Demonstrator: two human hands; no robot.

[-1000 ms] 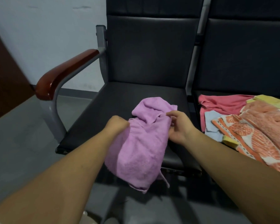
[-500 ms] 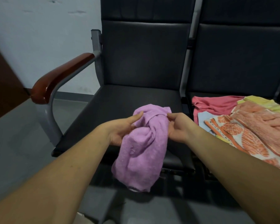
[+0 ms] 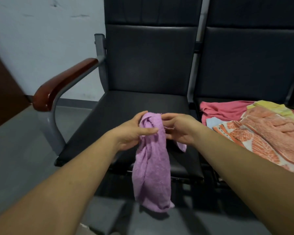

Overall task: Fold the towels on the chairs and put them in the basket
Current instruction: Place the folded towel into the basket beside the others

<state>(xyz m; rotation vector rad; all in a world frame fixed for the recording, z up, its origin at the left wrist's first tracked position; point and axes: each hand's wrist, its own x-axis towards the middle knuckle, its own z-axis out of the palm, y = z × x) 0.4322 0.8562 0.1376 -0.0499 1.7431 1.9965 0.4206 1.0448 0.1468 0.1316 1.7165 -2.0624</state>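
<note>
The left hand [image 3: 134, 131] grasps a purple towel [image 3: 151, 175] near its top, with the thumb laid across the front of the bunched cloth and the fingers behind it. The right hand [image 3: 180, 129] sits just at 3 o'clock from the left, touching the same towel. Its fingers are curled on the towel's upper edge, pinching it. A small purple corner hangs out beneath this hand. Both bare forearms reach in from the bottom corners of the view.

The towel is gathered into a loose, twisted column. It hangs from the hands toward 6 o'clock, past the front edge of a black chair [image 3: 126, 106], with its lower end in the air above the grey floor [image 3: 15, 150]. The hands hover over the front part of that chair's seat.

At 10 o'clock from the hands is the chair's glossy reddish-brown armrest [image 3: 64, 82] on a grey metal frame. Behind it is a pale wall [image 3: 41, 39].

At 3 o'clock, on the seat of a second black chair [image 3: 244, 65] joined alongside, lies a loose heap of unfolded towels. It holds a pink towel [image 3: 224, 109] at the back, a yellow towel [image 3: 270, 107], a peach towel [image 3: 270, 126], an orange-and-white patterned towel [image 3: 244, 139], and a light blue towel [image 3: 212, 122] peeking out at the heap's left edge.
</note>
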